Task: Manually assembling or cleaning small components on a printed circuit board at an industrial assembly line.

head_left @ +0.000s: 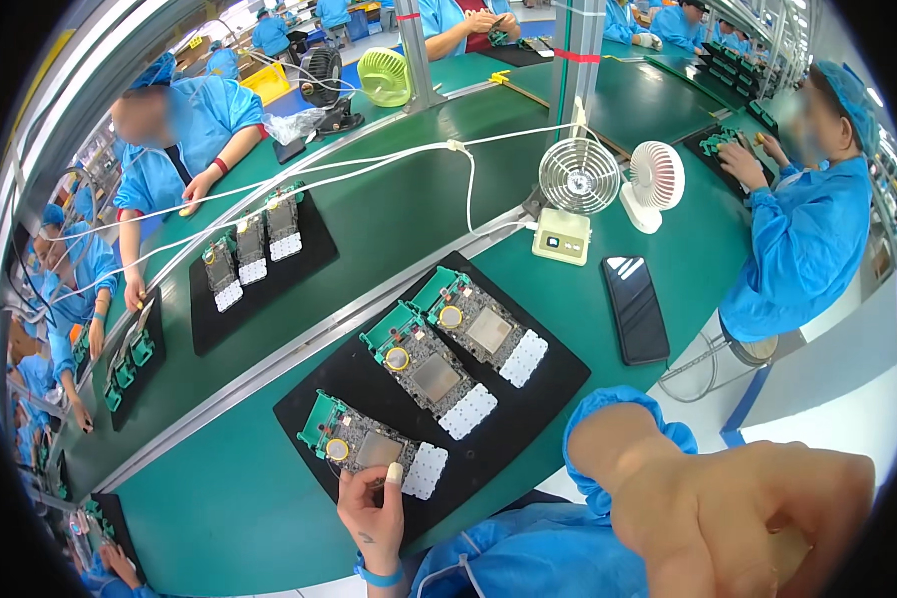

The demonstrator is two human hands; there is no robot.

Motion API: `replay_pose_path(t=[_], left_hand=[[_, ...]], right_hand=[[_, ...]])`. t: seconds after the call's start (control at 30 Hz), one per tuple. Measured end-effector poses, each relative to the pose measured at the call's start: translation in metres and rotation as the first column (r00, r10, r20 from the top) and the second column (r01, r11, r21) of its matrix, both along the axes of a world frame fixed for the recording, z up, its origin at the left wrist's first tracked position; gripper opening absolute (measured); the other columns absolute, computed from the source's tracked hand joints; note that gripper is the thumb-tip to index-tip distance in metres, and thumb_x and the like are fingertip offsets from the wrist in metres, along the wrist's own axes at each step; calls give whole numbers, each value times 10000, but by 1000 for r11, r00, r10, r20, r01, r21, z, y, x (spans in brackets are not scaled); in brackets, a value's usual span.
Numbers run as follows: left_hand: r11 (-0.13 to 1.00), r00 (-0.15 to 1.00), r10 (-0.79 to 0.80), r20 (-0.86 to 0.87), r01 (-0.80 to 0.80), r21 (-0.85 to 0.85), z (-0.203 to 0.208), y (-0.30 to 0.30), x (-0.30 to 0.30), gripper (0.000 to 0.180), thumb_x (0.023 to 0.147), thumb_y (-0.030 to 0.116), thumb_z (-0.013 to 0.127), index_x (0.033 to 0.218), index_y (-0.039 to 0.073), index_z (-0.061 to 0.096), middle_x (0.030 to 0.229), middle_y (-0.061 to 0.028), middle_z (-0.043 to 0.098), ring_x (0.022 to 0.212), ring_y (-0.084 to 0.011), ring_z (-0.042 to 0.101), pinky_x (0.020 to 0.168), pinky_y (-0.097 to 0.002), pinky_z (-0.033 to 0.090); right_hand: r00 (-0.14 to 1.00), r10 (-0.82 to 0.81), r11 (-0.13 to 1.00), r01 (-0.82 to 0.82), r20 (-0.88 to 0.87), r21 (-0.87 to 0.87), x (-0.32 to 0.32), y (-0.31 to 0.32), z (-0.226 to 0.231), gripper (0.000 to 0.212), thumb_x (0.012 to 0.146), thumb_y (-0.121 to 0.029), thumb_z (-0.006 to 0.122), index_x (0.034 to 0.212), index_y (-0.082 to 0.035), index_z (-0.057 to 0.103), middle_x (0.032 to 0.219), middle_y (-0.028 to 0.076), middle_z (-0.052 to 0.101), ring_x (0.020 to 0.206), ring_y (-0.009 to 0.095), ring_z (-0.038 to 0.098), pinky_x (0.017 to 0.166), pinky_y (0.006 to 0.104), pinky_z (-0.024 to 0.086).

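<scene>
The grey rectangular circuit board [364,439] slants lengthwise, its green plastic bracket [319,419] upper left, white dotted pad [427,471] lower right. It lies near a flat black mat's [513,424] left edge, 2 similar boards [434,379] rightward, bare mat beyond its pad. The left hand [371,508] pinches its near edge; the right hand [738,508] is well apart, fingers curled, contents impossible to tell.
</scene>
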State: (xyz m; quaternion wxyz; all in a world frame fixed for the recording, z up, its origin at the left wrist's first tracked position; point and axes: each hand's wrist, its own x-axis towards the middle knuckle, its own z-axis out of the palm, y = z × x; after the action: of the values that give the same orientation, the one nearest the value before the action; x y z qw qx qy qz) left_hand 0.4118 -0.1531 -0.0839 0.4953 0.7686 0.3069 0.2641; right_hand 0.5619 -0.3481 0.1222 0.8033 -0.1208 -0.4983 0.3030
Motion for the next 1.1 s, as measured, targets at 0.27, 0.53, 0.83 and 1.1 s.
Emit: replay_pose_path(t=[0.27, 0.53, 0.83, 1.1], left_hand=[[998, 1000, 22, 11, -21, -60, -3, 0, 0, 70, 843, 33, 642, 797, -2, 603, 563, 42, 524, 511, -19, 441, 1075, -305, 229], [1000, 1000, 3, 0, -3, 30, -4, 0, 0, 66, 840, 27, 641, 793, 0, 603, 544, 43, 522, 499, -17, 423, 1073, -306, 230], [1000, 1000, 3, 4, -3, 6, -3, 1, 0, 66, 835, 28, 647, 790, 3, 605, 541, 38, 518, 500, -19, 407, 1039, -275, 258], [1000, 1000, 5, 15, -5, 23, -4, 1, 2, 70, 833, 31, 649, 792, 1, 601, 574, 29, 548, 533, -24, 447, 1045, -286, 260]], right_hand=[[1000, -11, 1000, 11, 1, 13, -5, 6, -6, 84, 869, 23, 557, 827, -50, 555, 865, 187, 664, 983, 306, 596, 889, 275, 492], [1000, -23, 999, 23, -8, 25, 4, 5, -8, 71, 872, 8, 552, 837, -53, 545, 860, 181, 655, 961, 302, 595, 876, 281, 486], [999, -42, 998, 42, -1, 38, 4, 8, -12, 57, 875, -9, 548, 848, -57, 534, 855, 175, 645, 936, 297, 593, 862, 288, 480], [998, -59, 997, 58, 17, 58, 4, 13, -13, 46, 879, -24, 544, 858, -60, 524, 850, 170, 636, 914, 293, 591, 850, 294, 474]])
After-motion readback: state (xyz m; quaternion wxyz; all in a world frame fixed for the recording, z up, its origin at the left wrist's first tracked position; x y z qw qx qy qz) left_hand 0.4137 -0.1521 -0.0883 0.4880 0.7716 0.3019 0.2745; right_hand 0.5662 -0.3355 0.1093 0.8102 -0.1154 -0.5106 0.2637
